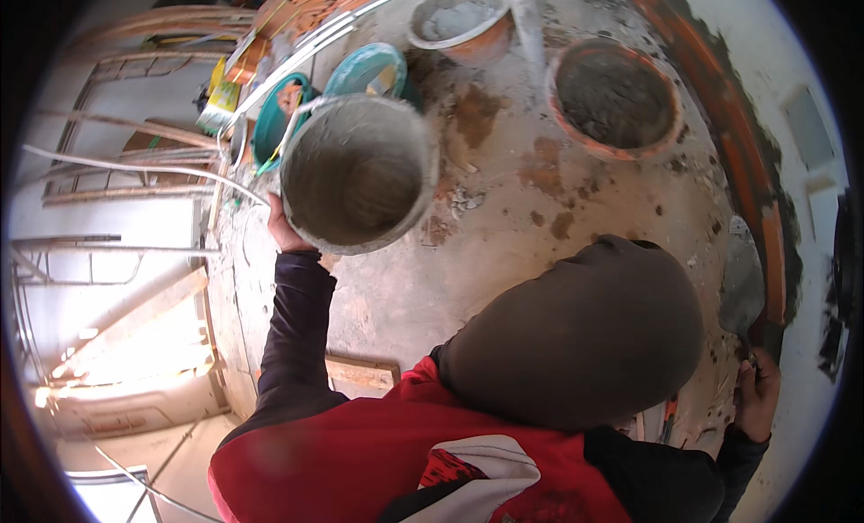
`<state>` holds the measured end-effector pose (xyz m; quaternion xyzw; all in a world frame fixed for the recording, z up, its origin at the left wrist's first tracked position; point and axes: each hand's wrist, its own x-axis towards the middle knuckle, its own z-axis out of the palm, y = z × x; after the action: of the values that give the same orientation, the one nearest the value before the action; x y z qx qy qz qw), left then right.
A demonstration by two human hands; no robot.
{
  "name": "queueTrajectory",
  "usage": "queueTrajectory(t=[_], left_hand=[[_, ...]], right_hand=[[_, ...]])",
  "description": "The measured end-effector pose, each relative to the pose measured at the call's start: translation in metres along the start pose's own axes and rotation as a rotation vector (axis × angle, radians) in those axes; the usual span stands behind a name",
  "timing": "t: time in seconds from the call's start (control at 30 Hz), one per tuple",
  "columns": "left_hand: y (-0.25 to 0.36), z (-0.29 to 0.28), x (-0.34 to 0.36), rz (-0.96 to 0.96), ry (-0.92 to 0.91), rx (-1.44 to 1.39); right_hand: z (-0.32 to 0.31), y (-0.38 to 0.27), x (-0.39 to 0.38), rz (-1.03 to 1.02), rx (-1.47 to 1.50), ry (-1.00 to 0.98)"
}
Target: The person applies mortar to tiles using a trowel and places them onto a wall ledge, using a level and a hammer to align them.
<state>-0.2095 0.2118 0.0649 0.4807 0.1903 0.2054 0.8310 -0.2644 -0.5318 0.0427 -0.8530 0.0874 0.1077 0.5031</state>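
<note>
My left hand grips the lower left side of a large round bucket, which is tilted to show its grey-coated inside, with little in it. My right hand, at the right, holds the handle of a steel trowel, whose grey-smeared blade points away from me. A rounded shape in dark cloth, apparently my bent leg, hides much of the floor between my hands, above my red shirt.
Two orange-rimmed tubs with grey material stand at the back. Teal tubs sit behind the bucket. Metal scaffold frames line the left. An orange strip and white wall curve along the right. A plank lies nearby.
</note>
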Motion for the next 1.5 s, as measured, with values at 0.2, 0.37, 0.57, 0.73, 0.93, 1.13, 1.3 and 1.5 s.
queueTrajectory(t=[0.2,0.37,0.57,0.73,0.93,1.13,1.3,1.5], left_hand=[[0.010,-0.175,-0.027,0.208,0.541,-0.095],[-0.026,-0.264,-0.078,0.208,1.003,0.024],[-0.075,-0.232,-0.109,-0.498,0.882,0.300],[-0.118,-0.121,-0.123,-0.895,0.455,0.992],[-0.160,0.038,-0.027,-0.753,-0.136,1.382],[-0.190,0.195,0.035,-0.497,-0.446,1.526],[-0.230,0.291,0.051,-0.404,-0.630,1.584],[-0.251,0.344,0.025,-0.405,-0.737,1.564]], right_hand=[[0.001,-0.034,0.043,-0.002,-0.182,-0.107],[0.018,-0.013,0.040,-0.105,-0.244,-0.096],[-0.002,0.006,0.011,0.110,-0.100,0.134],[0.013,-0.034,0.051,-0.025,-0.223,-0.009],[0.011,0.068,-0.049,-0.240,-0.192,0.477],[0.047,0.126,-0.263,0.372,-0.120,0.926],[0.152,0.149,-0.356,1.052,-0.165,1.070],[0.229,0.160,-0.356,1.310,-0.210,1.122]])
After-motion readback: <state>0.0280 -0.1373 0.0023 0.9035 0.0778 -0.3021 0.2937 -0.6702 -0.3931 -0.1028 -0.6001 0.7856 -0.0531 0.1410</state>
